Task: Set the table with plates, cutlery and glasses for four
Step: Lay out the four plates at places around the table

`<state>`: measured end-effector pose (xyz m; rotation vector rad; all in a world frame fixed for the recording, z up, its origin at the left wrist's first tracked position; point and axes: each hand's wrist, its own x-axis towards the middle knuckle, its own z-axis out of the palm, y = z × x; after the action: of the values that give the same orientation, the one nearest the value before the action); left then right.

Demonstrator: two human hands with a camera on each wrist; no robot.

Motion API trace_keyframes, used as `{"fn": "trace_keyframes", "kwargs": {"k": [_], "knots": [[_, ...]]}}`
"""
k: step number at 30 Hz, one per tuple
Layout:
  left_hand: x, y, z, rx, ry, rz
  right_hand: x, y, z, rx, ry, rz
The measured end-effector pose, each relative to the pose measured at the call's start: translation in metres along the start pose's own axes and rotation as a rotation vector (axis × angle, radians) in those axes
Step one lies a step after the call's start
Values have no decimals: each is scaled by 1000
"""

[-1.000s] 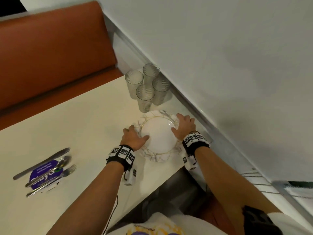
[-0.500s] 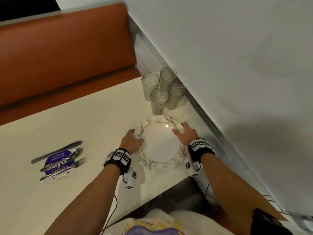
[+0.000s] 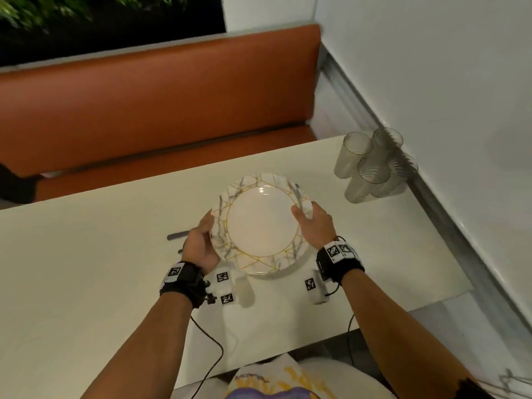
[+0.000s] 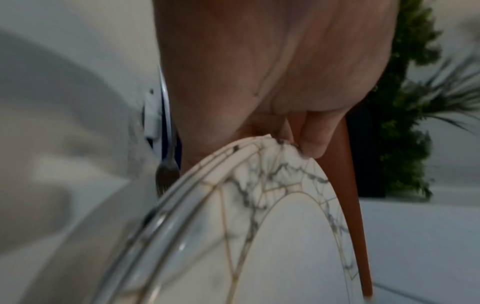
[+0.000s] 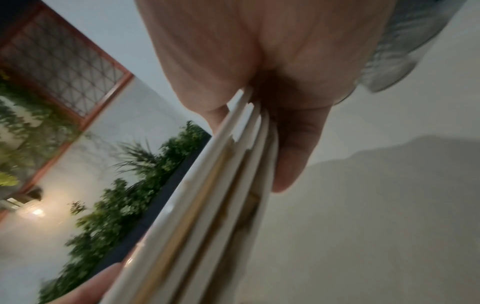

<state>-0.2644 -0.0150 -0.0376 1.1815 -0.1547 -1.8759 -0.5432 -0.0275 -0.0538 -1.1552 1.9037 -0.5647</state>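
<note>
Though single from above, plates (image 5: 221,205) stacked at right wrist.

I hold a stack of plates (image 3: 263,226), white with grey marble veins and gold lines, level above the tabletop (image 3: 86,254). Four ribbed glasses (image 3: 371,165) cluster upright by the wall. Cutlery (image 3: 177,236) lies mostly hidden, possibly a knife handle.

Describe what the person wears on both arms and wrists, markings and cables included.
Both forearms are bare, with no sleeves. Each wrist carries a black strap: the left wrist strap and the right wrist strap, each topped with white tags printed with black square marker patterns. Small white boxes bearing the same markers hang below each wrist. A thin black cable trails from each strap.
</note>
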Motion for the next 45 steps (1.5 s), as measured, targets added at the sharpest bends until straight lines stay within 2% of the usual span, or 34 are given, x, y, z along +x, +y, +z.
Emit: {"fn": "trace_keyframes", "kwargs": {"k": [6,9,11,14,16,17,20,22,25,31,34,37,40,45], "knots": [[-14,33,-88,-51,45,-29,-29,-60,70,-17,-36,-138],[-25,49,-99,-80,50,-13,-37,-78,92,8,-36,-196],[-27,56,-107,-124,122,-1,-39,-90,100,-11,-29,-221],[-23,60,-125,19,302,51,-34,-112,93,-79,23,-272],[-10,56,-138,188,454,112,-28,-120,78,-23,30,-256],[-2,61,-134,157,520,170,-14,-126,69,61,22,-225],[-9,62,-146,293,633,311,9,-116,45,340,93,-125],[-9,65,-145,255,755,397,35,-96,32,441,156,-55],[-14,66,-142,197,852,472,77,-56,21,504,158,112],[-23,66,-129,99,917,548,110,-21,27,364,159,205],[-27,66,-122,32,943,530,123,-8,32,283,145,246],[-30,66,-117,7,980,516,131,1,35,90,135,291],[-30,66,-111,7,996,517,131,8,37,-16,175,242],[-26,63,-103,-17,1006,505,137,6,38,-34,186,165]]}}
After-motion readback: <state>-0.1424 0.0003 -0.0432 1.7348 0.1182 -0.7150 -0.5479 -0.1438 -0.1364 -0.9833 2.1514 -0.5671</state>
